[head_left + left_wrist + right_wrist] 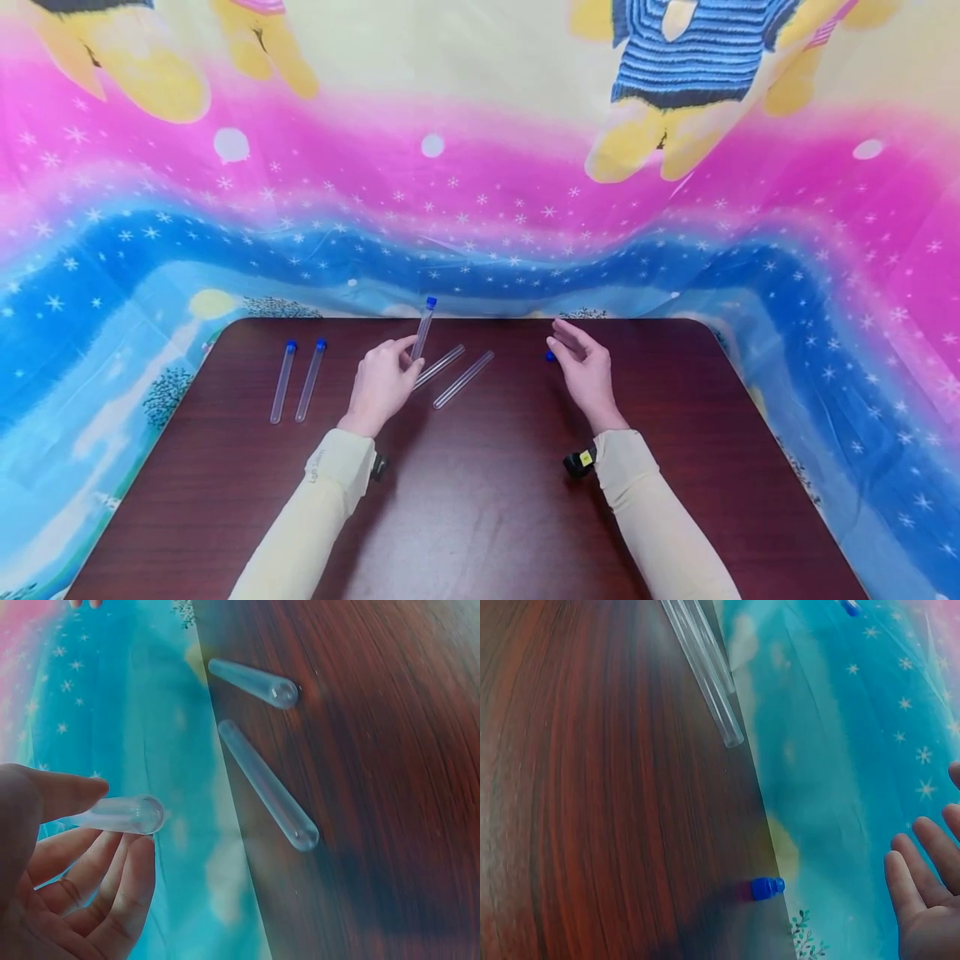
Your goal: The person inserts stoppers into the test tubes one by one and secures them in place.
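My left hand (pixel 378 382) pinches a capped tube (pixel 425 327) between its fingers; my right hand (pixel 587 371) is spread wide, holding nothing. Left of that tube lie two stoppered tubes (pixel 282 385); rightward, two uncapped tubes (pixel 463 380) lie between it and a blue cap (pixel 767 888).

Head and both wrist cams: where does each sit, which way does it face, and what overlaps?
Head: on the head, facing forward and down at the table and printed backdrop; left hand, right hand and sleeved forearms show.
Left wrist: on that wrist, facing the held tube and two loose tubes; left hand at left, bit of right hand up top.
Right wrist: on that wrist, facing the blue cap and loose tubes; part of right hand at right.
Shared: both wrist views show the loose tubes.
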{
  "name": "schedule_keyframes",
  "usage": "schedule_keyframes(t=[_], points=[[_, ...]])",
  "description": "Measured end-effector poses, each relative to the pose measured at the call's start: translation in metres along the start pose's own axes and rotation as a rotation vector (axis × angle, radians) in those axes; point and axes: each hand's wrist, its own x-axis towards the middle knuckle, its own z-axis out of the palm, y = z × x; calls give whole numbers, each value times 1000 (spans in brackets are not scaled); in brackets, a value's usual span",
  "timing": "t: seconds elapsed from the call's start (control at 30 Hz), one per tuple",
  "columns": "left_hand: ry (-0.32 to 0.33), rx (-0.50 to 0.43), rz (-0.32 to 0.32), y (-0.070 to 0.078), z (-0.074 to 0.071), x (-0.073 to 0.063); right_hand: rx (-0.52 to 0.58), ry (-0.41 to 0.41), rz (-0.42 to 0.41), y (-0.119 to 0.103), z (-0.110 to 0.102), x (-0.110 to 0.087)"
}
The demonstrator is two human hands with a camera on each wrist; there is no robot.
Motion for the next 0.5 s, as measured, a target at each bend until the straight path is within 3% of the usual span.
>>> schedule_keyframes(t=[0.2,0.5], points=[[-9,11,-46,-11,-6,-2,-14,28,36,1,-9,1],[-25,4,-109,-30,-14,-7,-81,56,46,-23,-19,-5]])
